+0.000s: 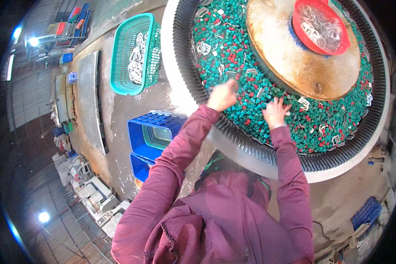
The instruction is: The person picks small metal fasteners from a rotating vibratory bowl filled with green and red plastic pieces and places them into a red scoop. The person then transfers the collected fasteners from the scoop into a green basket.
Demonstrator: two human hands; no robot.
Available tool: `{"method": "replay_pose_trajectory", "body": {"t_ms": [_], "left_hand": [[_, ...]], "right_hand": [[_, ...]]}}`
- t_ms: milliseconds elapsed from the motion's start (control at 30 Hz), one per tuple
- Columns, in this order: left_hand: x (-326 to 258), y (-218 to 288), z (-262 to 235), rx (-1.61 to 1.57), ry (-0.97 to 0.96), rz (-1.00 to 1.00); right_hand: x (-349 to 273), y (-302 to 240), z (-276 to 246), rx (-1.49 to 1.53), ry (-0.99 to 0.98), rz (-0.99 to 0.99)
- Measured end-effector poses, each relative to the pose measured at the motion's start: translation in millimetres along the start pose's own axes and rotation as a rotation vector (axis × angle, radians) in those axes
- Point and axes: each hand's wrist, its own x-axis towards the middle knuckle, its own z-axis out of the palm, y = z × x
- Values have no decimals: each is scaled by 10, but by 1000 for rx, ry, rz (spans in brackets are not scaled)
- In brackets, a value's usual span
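Note:
Both my hands are over a large round bowl [187, 75] filled with small green and red pellets [255, 121]. Closed fingers show on my left hand [223, 95], just above the pellets by the near left wall; whatever they hold, if anything, is hidden. To its right, my right hand [276, 112] has its fingers spread and touches the pellets. Pale metal buckle-like pieces lie scattered among them, including one piece [303, 103] right of my right hand and another piece [251, 71] beyond my left.
A red bowl [303, 27] of similar pieces in clear plastic sits on the bowl's rusty centre disc [273, 48]. Left on the floor stand a green basket [114, 72] of pale pieces and blue crates [136, 136]. A blue crate [366, 212] lies at far right.

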Motion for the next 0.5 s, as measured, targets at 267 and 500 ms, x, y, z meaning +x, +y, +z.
{"method": "replay_pose_trajectory", "body": {"t_ms": [267,500], "left_hand": [[-8,-869,306,1124,-53,-36],[-51,-385,313,415,-167,-26]], "right_hand": [[-626,200,230,-40,137,-40],[-739,428,-168,270,129,-176]]}}
